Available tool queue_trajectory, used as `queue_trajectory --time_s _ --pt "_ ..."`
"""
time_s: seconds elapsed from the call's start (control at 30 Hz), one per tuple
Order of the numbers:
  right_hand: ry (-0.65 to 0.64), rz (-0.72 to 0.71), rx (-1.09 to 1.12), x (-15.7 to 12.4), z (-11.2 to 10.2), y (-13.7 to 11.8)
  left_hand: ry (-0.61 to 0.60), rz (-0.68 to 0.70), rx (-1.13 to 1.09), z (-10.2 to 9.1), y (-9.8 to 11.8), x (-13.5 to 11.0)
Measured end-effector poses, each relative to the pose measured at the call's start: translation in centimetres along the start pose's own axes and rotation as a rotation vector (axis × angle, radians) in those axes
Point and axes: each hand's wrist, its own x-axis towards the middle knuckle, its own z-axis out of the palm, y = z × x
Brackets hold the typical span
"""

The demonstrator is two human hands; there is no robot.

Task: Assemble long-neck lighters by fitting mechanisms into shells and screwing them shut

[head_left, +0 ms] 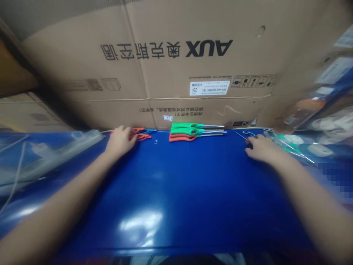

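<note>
My left hand (120, 140) lies at the far left of a glossy blue table (176, 184), its fingers curled over a small pile of red and blue plastic handle shells (143, 134). My right hand (260, 148) rests at the far right, fingers bent down onto thin metal wires (248, 134) beside a heap of parts. Between the hands, at the table's back edge, lies a neat stack of green and red long-nosed lighters (190, 132) with metal tubes pointing right.
A large AUX cardboard box (176, 62) stands as a wall right behind the table. Clear plastic bags (49, 154) with parts lie at the left. More bagged green and white parts (298, 145) and blurred packaging crowd the right side.
</note>
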Motion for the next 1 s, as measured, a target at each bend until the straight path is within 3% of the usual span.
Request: queue_trajectory --time_s 0.2,0.5,0.67,0.77,0.83,0.9,1.0 --pt "0.088 -0.045 0.004 0.3 0.6 -0.1 0.054 -0.105 -0.075 1.2 0.1 0.3" --pt "0.195 -0.141 0.035 0.2 0.9 -0.5 0.075 -0.216 -0.106 0.7 -0.4 0.5" --pt "0.235 -0.209 0.072 -0.1 0.5 -0.7 0.146 -0.226 -0.123 -0.8 0.0 0.6" --pt "0.35 -0.334 0.177 -0.8 0.0 -1.6 0.222 -0.224 -0.129 -2.6 1.2 0.4" --pt "0.454 -0.471 0.297 -1.9 -0.7 -2.8 0.297 -0.167 -0.157 -3.8 2.7 -0.1" --pt "0.521 -0.612 0.418 -3.4 -1.5 -4.5 0.334 -0.026 -0.204 -4.7 5.0 -1.1" --pt "0.451 -0.794 0.572 -6.1 -2.3 -7.3 0.23 0.244 -0.298 -5.0 9.3 -3.5"
